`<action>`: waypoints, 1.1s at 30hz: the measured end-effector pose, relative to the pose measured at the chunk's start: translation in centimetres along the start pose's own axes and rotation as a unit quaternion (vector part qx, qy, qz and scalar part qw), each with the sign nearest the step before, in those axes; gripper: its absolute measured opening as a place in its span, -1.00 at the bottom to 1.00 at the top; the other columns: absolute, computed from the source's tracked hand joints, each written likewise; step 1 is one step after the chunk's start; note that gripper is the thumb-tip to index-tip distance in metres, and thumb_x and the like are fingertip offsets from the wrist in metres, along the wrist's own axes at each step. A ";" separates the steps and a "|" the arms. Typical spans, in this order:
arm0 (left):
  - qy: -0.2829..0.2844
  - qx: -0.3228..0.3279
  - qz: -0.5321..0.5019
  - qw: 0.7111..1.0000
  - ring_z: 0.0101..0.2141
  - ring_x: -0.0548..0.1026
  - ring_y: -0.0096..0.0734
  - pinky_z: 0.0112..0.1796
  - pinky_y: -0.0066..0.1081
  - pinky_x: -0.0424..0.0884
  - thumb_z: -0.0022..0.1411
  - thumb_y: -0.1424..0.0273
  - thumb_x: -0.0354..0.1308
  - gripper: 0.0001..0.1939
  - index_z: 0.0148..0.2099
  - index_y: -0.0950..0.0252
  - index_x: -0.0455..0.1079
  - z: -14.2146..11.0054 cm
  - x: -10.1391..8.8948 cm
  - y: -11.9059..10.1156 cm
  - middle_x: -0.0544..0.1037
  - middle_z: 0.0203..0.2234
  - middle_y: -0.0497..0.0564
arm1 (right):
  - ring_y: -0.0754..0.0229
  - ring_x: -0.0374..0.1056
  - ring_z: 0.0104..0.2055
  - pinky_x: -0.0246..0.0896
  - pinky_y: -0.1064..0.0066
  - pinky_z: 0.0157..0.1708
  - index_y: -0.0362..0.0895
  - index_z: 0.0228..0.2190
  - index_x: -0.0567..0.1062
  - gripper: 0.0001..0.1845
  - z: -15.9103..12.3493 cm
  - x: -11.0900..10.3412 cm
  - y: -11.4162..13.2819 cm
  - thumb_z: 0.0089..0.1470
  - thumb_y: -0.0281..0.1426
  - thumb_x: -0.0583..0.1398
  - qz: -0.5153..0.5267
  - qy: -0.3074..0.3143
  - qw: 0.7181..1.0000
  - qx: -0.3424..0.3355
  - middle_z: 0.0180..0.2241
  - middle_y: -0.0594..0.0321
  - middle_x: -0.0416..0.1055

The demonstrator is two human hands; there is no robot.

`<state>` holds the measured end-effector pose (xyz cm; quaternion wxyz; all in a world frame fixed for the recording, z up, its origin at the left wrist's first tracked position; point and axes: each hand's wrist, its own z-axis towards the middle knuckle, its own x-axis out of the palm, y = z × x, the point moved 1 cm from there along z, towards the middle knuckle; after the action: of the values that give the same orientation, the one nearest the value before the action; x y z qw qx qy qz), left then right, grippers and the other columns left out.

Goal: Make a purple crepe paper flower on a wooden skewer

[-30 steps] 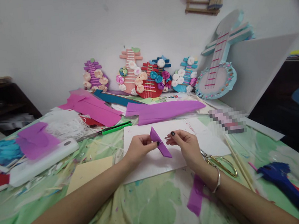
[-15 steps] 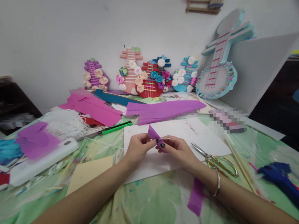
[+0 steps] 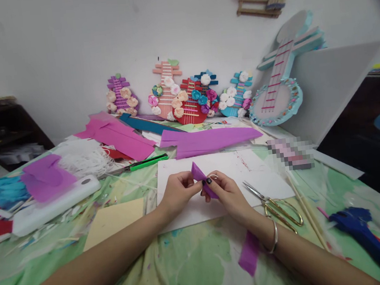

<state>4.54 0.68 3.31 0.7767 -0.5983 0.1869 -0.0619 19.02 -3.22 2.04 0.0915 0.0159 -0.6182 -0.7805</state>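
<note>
Above the white sheet (image 3: 184, 210), a small folded piece of purple crepe paper (image 3: 198, 172) is pinched between both hands. My left hand (image 3: 178, 191) is closed, thumb and fingers at the paper's left edge. My right hand (image 3: 230, 194) is closed on its lower part, and a thin white cord (image 3: 212, 175) loops out by the fingers. Just right of that hand lie gold-handled scissors (image 3: 277, 208) with their blades toward the sheet. A purple paper strip (image 3: 249, 254) rests on the cloth below my right wrist.
Larger purple crepe paper (image 3: 213, 139) and a green utility knife (image 3: 149, 162) lie beyond the sheet. A blue glue gun (image 3: 356, 228) is at right, near thin wooden sticks (image 3: 310, 215). White string (image 3: 84, 158) is heaped at left. Decorated paper instruments (image 3: 190, 103) lean on the wall.
The folded purple paper has shifted slightly right and turned between my fingers. Both hands have moved a little, still holding it. The surroundings look the same.
</note>
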 end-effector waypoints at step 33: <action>-0.133 0.004 0.569 0.812 -0.35 0.44 -0.24 -0.34 -0.38 0.22 0.15 0.30 -0.02 -0.70 -0.26 0.32 0.50 5.4 -15.7 1.3 0.56 -0.40 0.10 | 0.37 0.37 -0.54 0.33 0.59 -0.52 -0.14 -0.48 0.26 -0.91 1.6 -11.1 6.8 -0.04 -0.48 0.14 0.102 -0.378 0.901 -0.188 -0.52 0.29 0.44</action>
<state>-8.14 10.96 6.68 0.6928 -0.3846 0.3885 0.4702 30.50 -1.35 8.04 -0.0684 -0.3614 -0.4462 -0.8158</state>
